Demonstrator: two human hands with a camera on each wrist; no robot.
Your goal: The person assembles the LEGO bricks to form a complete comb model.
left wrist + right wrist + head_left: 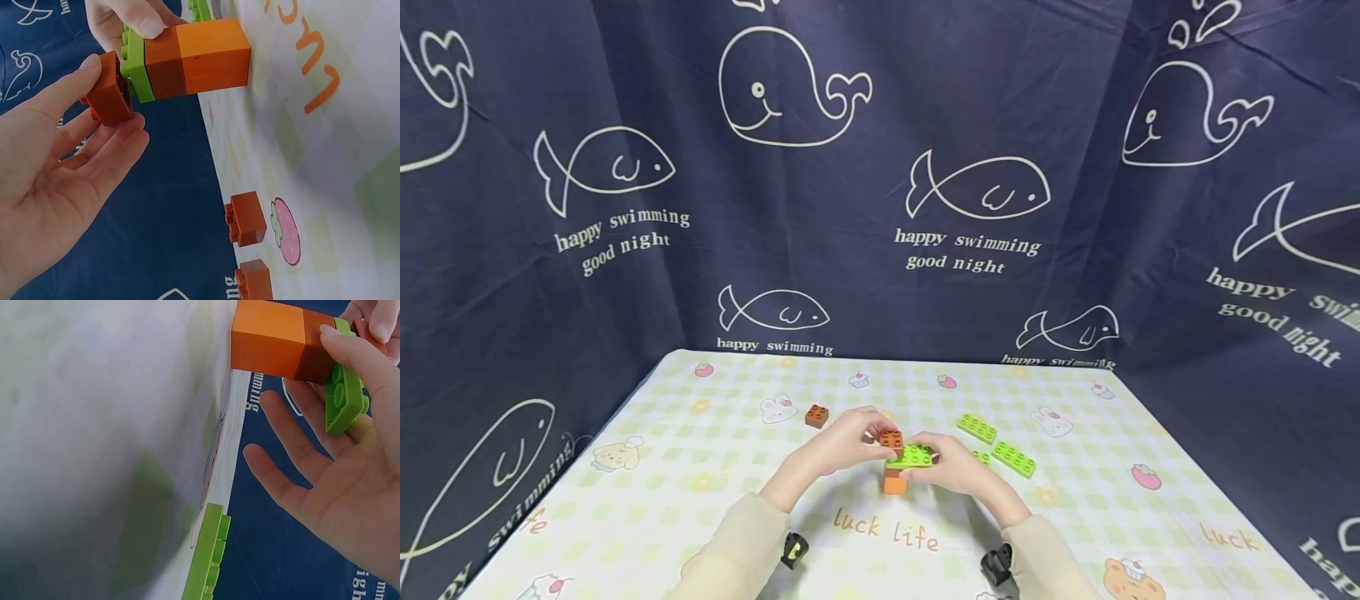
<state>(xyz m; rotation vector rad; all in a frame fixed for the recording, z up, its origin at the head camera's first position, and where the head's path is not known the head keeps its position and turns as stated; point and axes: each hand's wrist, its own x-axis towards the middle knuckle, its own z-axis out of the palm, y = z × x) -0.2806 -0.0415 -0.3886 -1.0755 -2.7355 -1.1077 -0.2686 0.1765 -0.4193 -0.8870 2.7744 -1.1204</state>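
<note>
A small stack stands on the table in front of me: an orange block (894, 486) at the bottom, a reddish-brown brick (165, 69) above it, and a flat green studded brick (916, 456) on top, overhanging to the right. My left hand (854, 437) pinches another brown brick (110, 92) between thumb and fingers, slightly tilted, right at the studs on the green brick's left end. From the right side my right hand (951, 465) grips the stack, its thumb against the upper brown brick and its fingers behind. Its other fingers are spread in the right wrist view.
Two loose brown bricks lie on the table in the left wrist view, a nearer brick (247, 219) and a farther brick (255, 281). Right of the stack lie several green bricks, including one at the back (977, 427) and one farther right (1014, 459). A dark blue curtain (880, 208) surrounds the table.
</note>
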